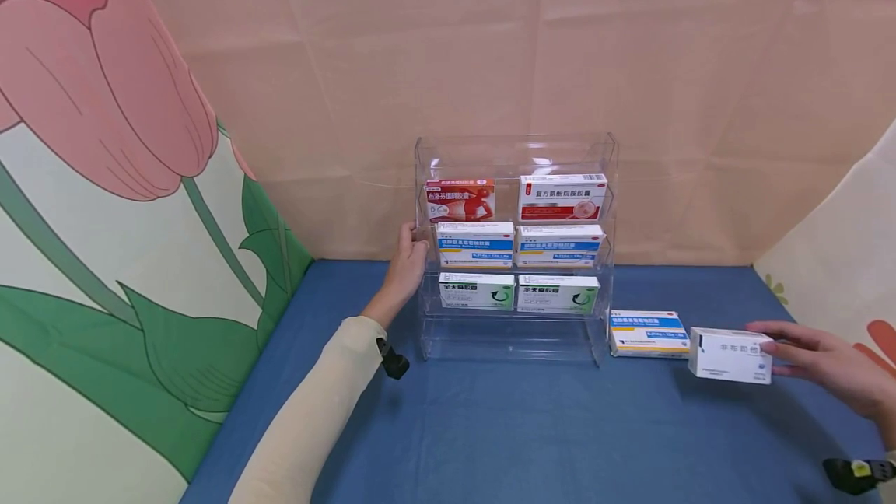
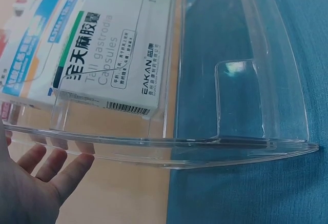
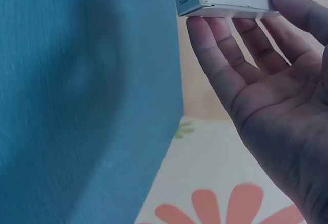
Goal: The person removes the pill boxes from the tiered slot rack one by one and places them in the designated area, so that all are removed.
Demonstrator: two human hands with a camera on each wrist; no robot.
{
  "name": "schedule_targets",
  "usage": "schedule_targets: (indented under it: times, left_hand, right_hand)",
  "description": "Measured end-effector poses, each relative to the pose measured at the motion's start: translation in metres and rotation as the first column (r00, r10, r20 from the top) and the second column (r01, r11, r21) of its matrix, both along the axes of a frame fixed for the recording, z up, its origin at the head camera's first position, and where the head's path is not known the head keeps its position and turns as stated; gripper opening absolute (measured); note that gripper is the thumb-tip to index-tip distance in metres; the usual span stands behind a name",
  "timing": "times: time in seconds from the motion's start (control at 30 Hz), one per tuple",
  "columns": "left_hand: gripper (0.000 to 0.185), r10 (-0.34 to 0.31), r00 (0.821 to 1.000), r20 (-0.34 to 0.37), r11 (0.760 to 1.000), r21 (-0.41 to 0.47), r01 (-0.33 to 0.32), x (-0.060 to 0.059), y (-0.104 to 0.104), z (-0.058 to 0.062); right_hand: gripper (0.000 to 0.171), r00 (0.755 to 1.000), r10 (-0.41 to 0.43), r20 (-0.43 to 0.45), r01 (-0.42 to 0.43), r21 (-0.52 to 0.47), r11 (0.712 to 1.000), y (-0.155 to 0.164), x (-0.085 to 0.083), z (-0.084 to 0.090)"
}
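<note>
Right hand (image 1: 833, 364): fingers (image 3: 225, 55) straight and slightly spread, tips against the end of the white box (image 1: 729, 355), thumb on its other face; a light fingertip hold, not a wrap.
White box: just above or on the blue tabletop (image 1: 532, 434) (cannot tell which), right of the rack and just beside a blue-striped box (image 1: 647, 332) lying flat.
Left hand (image 1: 406, 263): fingers (image 2: 56, 170) open and relaxed, resting flat against the left wall of the clear acrylic rack (image 1: 514, 154).
Rack contents: three tiers filled, two boxes each; top a red box (image 1: 460, 200) and a red-and-white box (image 1: 562, 197), middle two blue-striped boxes, below them two green-marked boxes (image 1: 518, 292). The lowest tier looks unfilled.
Risk, slip: so shallow a pinch could let the white box twist or drop if lifted quickly.
Risk, knock: the blue-striped box sits in the path to the rack (close to its right foot) and could be shoved.
Risk, rack: it is light and only steadied from one side; a push from the right might slide it.
</note>
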State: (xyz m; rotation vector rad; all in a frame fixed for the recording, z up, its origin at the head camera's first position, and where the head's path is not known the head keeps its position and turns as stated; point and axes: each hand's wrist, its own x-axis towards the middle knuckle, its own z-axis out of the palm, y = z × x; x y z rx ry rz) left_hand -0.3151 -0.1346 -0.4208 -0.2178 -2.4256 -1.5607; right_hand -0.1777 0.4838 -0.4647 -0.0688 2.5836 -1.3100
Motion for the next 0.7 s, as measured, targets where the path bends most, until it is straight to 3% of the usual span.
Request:
schedule_targets:
  times: [0.5, 0.7]
  left_hand:
    - [0.044, 0.002, 1.0, -0.017, 1.0, 0.013, -0.002, 0.0, -0.001, -0.001]
    - [0.044, -0.008, 1.0, -0.023, 1.0, 0.03, 0.008, -0.001, 0.0, -0.001]
  right_hand:
    - [0.07, 0.993, -0.032, 0.115, 0.023, 0.081, 0.996, 0.028, -0.023, -0.008]
    - [0.071, 0.99, -0.033, 0.136, 0.024, 0.063, 0.998, 0.031, -0.032, -0.015]
